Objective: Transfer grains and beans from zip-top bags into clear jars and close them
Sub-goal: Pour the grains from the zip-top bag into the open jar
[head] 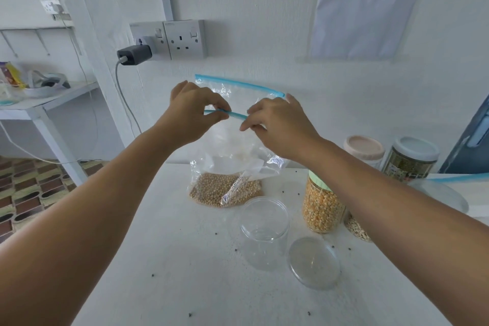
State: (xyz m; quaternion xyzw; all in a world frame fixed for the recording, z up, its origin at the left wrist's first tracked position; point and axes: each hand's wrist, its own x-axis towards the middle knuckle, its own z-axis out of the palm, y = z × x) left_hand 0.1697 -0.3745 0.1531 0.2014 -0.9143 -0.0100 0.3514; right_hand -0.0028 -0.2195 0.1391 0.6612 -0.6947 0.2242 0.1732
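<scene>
I see the clear zip-top bag [227, 156] standing near the tabletop's [164, 246] far edge, tan beans pooled at its bottom, blue zip strip parted. The wall notice [370, 8] is too blurred to read. My left hand [193, 111] and right hand [275, 124] each pinch the near strip with curled fingers.

Open white tabletop [164, 233] front-left and centre-front: free approach. Clear zip-top bag of tan beans w/ blue seal strip [225, 190] blocks centre-rear, standing upright. Empty clear plastic jar [264, 235] just in front of bag; clear round lid [313, 262] beside it, right. Right side crowded: green-lidded jar of yellow corn [321, 206], two capped jars behind, near wall.
</scene>
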